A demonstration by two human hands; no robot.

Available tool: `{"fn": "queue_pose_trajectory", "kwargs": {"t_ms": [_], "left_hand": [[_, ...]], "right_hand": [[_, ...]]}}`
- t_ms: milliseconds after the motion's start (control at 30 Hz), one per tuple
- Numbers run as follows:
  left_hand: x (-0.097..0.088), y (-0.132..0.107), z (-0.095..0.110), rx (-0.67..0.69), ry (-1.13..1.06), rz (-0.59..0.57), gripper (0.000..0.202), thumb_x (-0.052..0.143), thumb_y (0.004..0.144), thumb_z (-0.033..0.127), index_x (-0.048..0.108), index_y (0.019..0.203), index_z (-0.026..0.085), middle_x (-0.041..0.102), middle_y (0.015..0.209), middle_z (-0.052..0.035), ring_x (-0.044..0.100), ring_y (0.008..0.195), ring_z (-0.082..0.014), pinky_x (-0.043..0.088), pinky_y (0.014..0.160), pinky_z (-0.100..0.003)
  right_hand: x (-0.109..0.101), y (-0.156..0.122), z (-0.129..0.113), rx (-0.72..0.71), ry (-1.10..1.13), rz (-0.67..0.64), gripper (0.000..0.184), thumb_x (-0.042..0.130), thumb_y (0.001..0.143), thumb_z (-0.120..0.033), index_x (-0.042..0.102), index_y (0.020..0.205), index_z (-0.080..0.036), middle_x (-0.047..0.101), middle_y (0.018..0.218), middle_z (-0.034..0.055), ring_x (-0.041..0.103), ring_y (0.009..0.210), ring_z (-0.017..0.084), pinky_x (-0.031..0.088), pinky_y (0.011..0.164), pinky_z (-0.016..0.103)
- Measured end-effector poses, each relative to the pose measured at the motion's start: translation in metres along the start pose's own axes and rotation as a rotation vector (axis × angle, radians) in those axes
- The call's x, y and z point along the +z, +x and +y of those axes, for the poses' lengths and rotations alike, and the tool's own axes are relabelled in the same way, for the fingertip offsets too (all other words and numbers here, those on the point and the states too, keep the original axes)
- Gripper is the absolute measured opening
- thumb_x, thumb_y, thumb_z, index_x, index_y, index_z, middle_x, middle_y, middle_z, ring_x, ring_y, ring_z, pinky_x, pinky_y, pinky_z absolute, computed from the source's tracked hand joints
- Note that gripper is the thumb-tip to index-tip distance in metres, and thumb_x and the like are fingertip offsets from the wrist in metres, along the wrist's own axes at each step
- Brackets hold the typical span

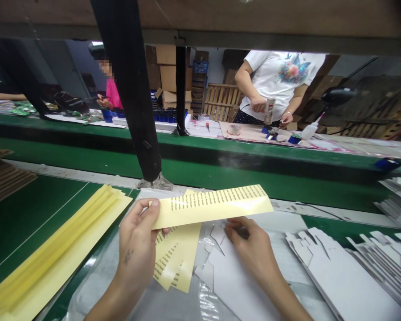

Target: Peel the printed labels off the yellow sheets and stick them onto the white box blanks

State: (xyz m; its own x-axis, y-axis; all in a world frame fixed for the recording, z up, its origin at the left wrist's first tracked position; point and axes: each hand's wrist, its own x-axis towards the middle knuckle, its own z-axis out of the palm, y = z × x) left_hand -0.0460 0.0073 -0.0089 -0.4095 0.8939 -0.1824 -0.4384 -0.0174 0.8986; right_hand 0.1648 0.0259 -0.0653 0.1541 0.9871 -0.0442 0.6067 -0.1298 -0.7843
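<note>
My left hand (137,240) pinches the left end of a long yellow label strip (214,206) printed with rows of black text, holding it up level above the bench. More yellow label strips (178,256) hang below it from the same hand. My right hand (250,247) sits under the strip's right half, fingers curled over a flat white die-cut card (234,281) lying on clear plastic; whether the fingers pinch the card or a label I cannot tell.
A pile of used yellow backing strips (53,254) lies at the left on the green bench (20,218). Stacks of white die-cut cards (354,267) fan out at the right. A black post (133,98) rises ahead. Two people work across the green conveyor (254,165).
</note>
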Motion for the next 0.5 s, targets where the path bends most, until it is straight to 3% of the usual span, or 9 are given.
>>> {"fn": "queue_pose_trajectory", "kwargs": {"t_ms": [133,267,400,500], "left_hand": [[0.000,0.001,0.002,0.008,0.001,0.001,0.031,0.085,0.067,0.037,0.061,0.073,0.019,0.060,0.069,0.0005,0.047,0.053,-0.0083,0.042,0.047,-0.014],[0.000,0.001,0.004,-0.011,0.020,0.002,0.038,0.089,0.060,0.042,0.060,0.072,0.020,0.060,0.063,0.0012,0.046,0.051,-0.0094,0.042,0.046,-0.015],[0.000,0.002,0.004,0.001,0.023,-0.013,0.037,0.090,0.059,0.040,0.061,0.072,0.020,0.061,0.067,0.0017,0.048,0.053,-0.0099,0.043,0.046,-0.015],[0.000,0.003,0.004,0.005,0.022,0.010,0.039,0.091,0.056,0.040,0.062,0.072,0.020,0.062,0.069,0.0010,0.049,0.056,-0.0107,0.043,0.046,-0.015]], "right_hand": [[-0.003,0.000,0.002,-0.022,0.013,-0.012,0.034,0.051,0.079,-0.040,0.067,0.102,-0.022,0.070,0.098,0.0068,0.065,0.095,0.026,0.048,0.090,0.041],[-0.007,-0.001,0.004,-0.070,0.019,-0.103,0.039,0.064,0.076,-0.039,0.065,0.111,-0.022,0.068,0.108,0.0061,0.062,0.103,0.026,0.047,0.093,0.041],[-0.013,-0.001,0.007,-0.129,0.001,-0.128,0.035,0.051,0.083,-0.026,0.064,0.115,-0.022,0.066,0.110,0.0054,0.060,0.106,0.023,0.044,0.098,0.040],[-0.029,-0.004,0.010,-0.116,-0.011,-0.120,0.036,0.047,0.088,-0.033,0.061,0.120,-0.022,0.065,0.116,0.0060,0.060,0.108,0.022,0.044,0.098,0.039]]}}
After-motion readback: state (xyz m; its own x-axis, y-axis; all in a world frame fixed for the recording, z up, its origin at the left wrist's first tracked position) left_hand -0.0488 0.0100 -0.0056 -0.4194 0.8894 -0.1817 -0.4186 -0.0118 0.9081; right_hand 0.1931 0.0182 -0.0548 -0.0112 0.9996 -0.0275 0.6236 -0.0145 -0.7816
